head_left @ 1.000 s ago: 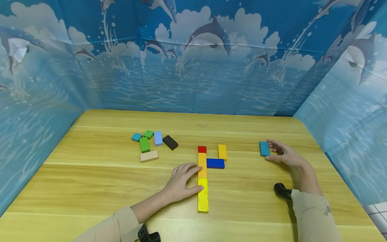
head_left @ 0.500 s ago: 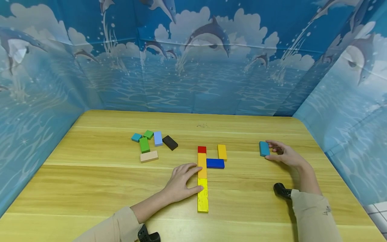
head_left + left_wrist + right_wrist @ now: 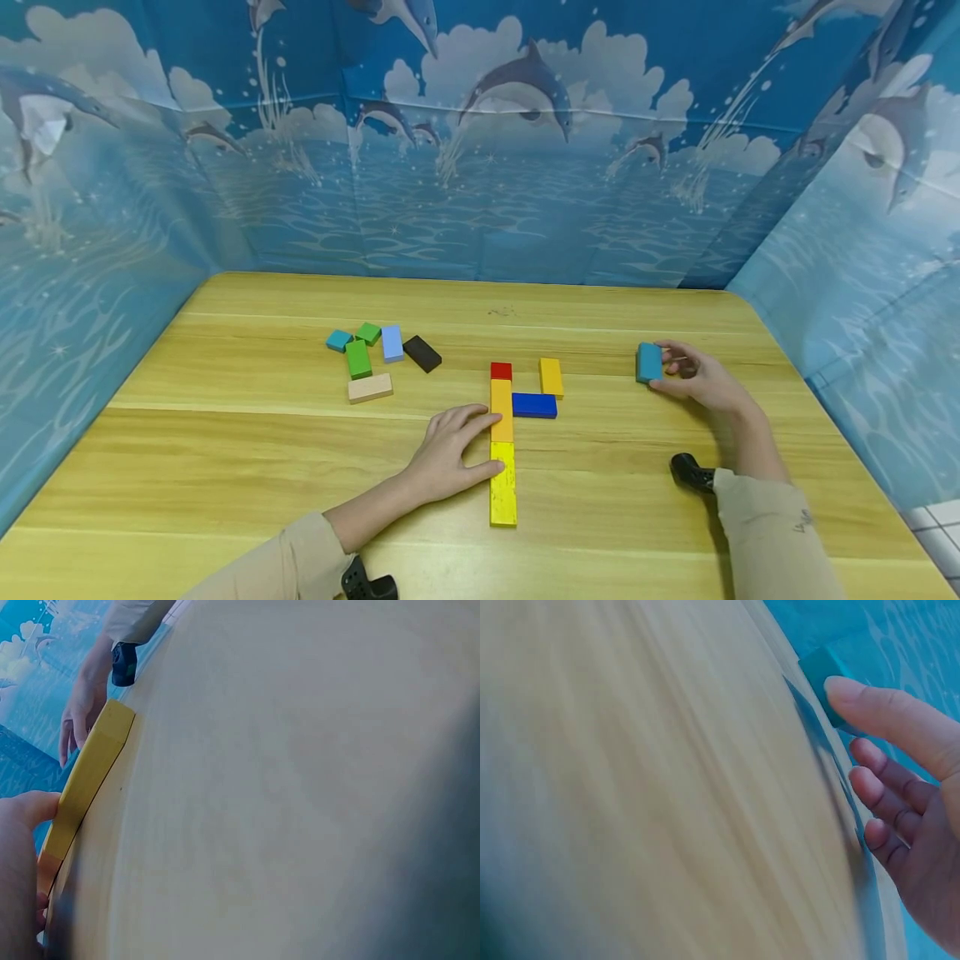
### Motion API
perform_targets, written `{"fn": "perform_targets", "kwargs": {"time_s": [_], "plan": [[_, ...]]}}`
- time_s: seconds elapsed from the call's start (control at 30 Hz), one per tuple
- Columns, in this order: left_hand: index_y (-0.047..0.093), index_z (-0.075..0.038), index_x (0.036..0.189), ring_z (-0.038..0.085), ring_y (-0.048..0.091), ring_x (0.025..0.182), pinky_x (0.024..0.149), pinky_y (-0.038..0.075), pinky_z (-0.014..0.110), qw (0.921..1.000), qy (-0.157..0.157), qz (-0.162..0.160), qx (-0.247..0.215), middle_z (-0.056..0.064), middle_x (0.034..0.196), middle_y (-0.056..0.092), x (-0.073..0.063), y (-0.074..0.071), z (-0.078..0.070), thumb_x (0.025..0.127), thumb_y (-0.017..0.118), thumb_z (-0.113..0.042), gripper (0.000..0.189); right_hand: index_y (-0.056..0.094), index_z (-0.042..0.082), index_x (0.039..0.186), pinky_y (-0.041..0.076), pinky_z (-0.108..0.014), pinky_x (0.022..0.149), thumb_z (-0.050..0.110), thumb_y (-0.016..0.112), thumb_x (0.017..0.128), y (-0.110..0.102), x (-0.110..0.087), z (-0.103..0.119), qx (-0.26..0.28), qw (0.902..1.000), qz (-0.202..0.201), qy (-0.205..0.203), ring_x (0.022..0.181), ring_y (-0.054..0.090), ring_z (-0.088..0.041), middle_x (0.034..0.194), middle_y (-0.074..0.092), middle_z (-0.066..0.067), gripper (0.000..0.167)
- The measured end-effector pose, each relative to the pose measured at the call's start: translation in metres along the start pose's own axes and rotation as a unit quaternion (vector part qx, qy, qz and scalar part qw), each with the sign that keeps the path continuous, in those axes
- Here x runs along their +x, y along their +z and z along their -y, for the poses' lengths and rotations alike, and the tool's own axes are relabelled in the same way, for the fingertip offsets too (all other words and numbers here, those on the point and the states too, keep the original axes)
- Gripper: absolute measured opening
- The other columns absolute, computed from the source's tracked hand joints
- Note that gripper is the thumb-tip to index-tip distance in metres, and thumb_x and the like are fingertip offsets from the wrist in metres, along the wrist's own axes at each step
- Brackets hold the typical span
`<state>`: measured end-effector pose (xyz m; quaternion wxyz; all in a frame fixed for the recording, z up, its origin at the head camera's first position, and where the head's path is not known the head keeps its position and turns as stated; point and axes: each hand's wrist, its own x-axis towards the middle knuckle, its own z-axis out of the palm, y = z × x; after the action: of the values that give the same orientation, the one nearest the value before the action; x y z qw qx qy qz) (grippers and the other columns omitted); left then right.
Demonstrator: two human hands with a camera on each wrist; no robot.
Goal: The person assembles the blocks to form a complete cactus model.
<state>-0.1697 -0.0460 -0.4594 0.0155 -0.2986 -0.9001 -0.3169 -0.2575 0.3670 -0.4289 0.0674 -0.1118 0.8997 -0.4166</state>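
Observation:
In the head view, my right hand (image 3: 703,382) pinches a light-blue block (image 3: 648,362) between thumb and fingertips at the table's right side. The right wrist view has that block (image 3: 823,679) raised off the tabletop, its shadow apart from it. My left hand (image 3: 450,454) rests at a straight column of blocks, fingers fairly straight. Its index fingertip touches the orange block (image 3: 502,398) and its thumb the long yellow block (image 3: 504,500). A red block (image 3: 501,371) tops the column. Against its right side lies a dark blue block (image 3: 534,406), with a yellow-orange block (image 3: 551,377) standing off its far right end.
Loose blocks lie at the left back of the wooden table (image 3: 262,467): black (image 3: 422,354), pale blue (image 3: 392,343), beige (image 3: 371,388), green (image 3: 358,359), a smaller green (image 3: 368,333) and teal (image 3: 339,340). A dolphin-print curtain (image 3: 480,192) encloses the far and side edges.
My right hand has lifted the light-blue block off the table and shifted it slightly left. The left hand and the other blocks stay where they were.

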Motion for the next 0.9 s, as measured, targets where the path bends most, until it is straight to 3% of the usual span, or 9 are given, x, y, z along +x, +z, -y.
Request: {"fn": "perform_targets", "kwargs": {"time_s": [0.3, 0.57, 0.9], "plan": [[0.047, -0.019, 0.133, 0.027, 0.033, 0.126, 0.102, 0.022, 0.049, 1.0000, -0.001, 0.002, 0.002, 0.007, 0.135, 0.042, 0.000, 0.000, 0.001, 0.082, 0.061, -0.043, 0.058, 0.034, 0.002, 0.138, 0.043, -0.026, 0.069, 0.020, 0.067, 0.083, 0.017, 0.026, 0.021, 0.020, 0.9994, 0.010, -0.025, 0.086, 0.047, -0.016, 0.113, 0.044, -0.014, 0.066], [0.047, -0.019, 0.133, 0.027, 0.034, 0.126, 0.102, 0.022, 0.049, 1.0000, 0.003, 0.001, 0.003, 0.007, 0.135, 0.042, 0.000, 0.000, 0.001, 0.083, 0.060, -0.044, 0.058, 0.034, 0.005, 0.139, 0.043, -0.026, 0.071, 0.020, 0.068, 0.082, 0.034, 0.049, 0.041, 0.033, 0.9990, 0.025, -0.016, 0.091, 0.045, -0.021, 0.117, 0.043, -0.015, 0.068], [0.047, -0.019, 0.133, 0.027, 0.033, 0.126, 0.102, 0.022, 0.049, 1.0000, 0.003, 0.000, 0.006, 0.007, 0.135, 0.042, 0.000, 0.001, 0.002, 0.083, 0.060, -0.044, 0.058, 0.035, 0.003, 0.138, 0.042, -0.028, 0.078, 0.018, 0.067, 0.083, 0.053, 0.073, 0.051, 0.037, 0.9985, 0.018, -0.036, 0.093, 0.047, -0.024, 0.117, 0.045, -0.017, 0.065]]}}
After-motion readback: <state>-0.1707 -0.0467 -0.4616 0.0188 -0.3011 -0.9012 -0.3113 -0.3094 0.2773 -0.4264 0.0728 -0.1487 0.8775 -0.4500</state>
